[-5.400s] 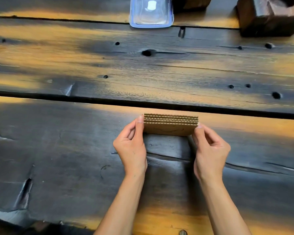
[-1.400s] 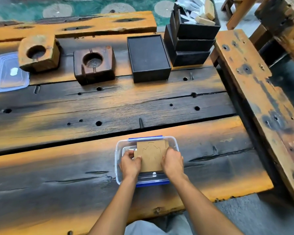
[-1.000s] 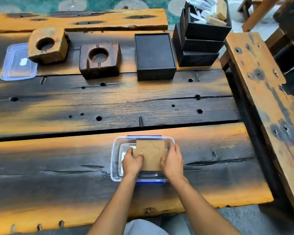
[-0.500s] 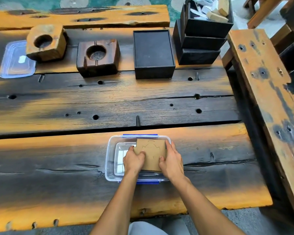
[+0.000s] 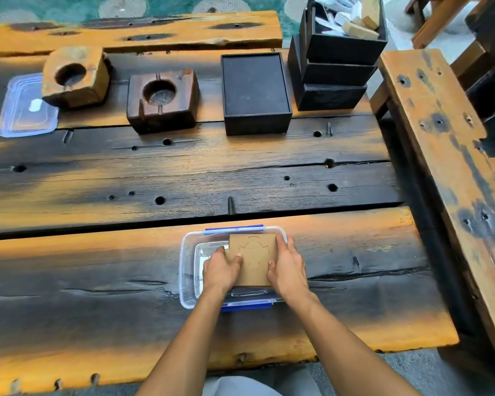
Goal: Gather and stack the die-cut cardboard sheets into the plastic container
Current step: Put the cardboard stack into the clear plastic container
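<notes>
Cardboard sheets [image 5: 253, 258], gripped by left hand [image 5: 222, 270] and right hand [image 5: 287, 268], sit lower in container [image 5: 187, 270].

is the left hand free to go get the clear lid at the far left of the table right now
Probably not yet: the left hand is gripping the cardboard sheets in the container with the right hand. The lid lies unobstructed but far off.

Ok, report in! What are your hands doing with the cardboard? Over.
Left hand and right hand both gripping cardboard stack. Stack inside plastic container, right side. Nothing in the way.
</notes>
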A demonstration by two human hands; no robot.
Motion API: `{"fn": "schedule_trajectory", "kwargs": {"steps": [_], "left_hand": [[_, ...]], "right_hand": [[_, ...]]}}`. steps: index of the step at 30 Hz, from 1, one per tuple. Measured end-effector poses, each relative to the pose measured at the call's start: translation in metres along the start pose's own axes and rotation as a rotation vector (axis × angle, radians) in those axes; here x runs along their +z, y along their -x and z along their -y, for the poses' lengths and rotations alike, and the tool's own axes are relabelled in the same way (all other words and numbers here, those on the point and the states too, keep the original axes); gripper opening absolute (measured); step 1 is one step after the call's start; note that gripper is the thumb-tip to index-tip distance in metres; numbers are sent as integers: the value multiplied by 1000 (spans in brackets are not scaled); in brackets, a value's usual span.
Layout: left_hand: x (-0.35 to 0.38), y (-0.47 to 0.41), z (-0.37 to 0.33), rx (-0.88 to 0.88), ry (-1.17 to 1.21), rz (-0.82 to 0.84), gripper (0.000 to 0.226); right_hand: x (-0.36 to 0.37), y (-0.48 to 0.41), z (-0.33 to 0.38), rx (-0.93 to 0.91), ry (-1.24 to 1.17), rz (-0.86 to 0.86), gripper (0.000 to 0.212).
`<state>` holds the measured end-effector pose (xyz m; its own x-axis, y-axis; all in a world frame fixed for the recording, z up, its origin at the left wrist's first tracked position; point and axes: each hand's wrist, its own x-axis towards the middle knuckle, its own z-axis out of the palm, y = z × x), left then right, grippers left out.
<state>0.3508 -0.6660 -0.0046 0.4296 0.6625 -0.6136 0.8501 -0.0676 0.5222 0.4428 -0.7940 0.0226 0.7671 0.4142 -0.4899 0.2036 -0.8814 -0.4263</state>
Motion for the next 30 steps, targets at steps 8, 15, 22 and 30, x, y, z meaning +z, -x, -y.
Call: {"fn": "schedule_trajectory", "kwargs": {"steps": [8,15,22,30], "left_hand": [[-38,8,0,440,-354,-172,33],[-75,10,-16,651,-695,-275,83],[-118,1,-50,584,-792,-346,82],[-115,0,-66,688,-764,-348,85]], "right_hand": [[-10,10,18,-175,7,-138,55],[-22,-3,41,-320,264,-81,76],[-59,-6,64,-245,364,-144,81],[-74,0,59,-165,318,-261,83]]}}
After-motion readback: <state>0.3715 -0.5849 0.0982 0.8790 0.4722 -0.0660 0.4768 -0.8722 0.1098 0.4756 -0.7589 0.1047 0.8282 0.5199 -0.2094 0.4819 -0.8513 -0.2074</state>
